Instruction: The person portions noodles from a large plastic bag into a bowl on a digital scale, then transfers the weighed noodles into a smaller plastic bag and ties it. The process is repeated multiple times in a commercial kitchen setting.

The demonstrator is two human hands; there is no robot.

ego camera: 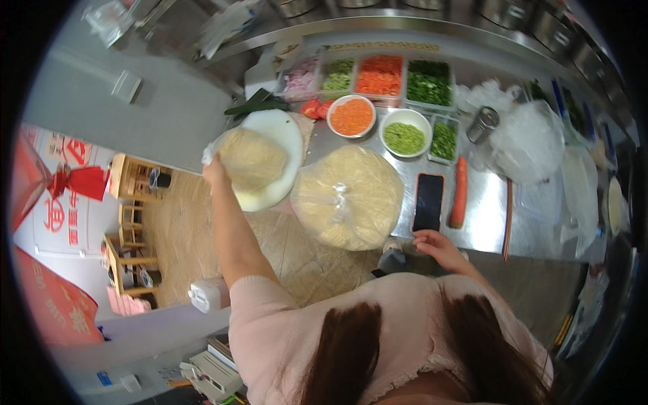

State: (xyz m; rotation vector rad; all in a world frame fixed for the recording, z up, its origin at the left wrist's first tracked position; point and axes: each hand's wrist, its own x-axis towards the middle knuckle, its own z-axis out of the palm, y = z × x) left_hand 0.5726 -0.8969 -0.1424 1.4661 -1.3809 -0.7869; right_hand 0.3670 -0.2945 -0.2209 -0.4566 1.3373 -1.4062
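My left hand (215, 171) grips the gathered end of a clear plastic bag (252, 157) holding pale yellow food. That bag is over a round white cutting board (263, 195). A larger clear bag (349, 195) of similar pale yellow food sits at the counter's front edge, between my hands. My right hand (438, 246) is at the front edge with its fingers slightly bent, close to the lower end of a smartphone (429, 202) with a dark screen. Whether the fingertips touch the phone I cannot tell. A whole carrot (458, 195) lies right of the phone.
Behind stand white bowls of shredded orange (352, 117) and light green (404, 137) vegetables. Plastic tubs (378, 81) of chopped vegetables line the back. A cucumber (258, 106), red tomato pieces (316, 109), a metal canister (482, 124), bundled plastic bags (529, 142) and a thin stick (508, 220) lie around.
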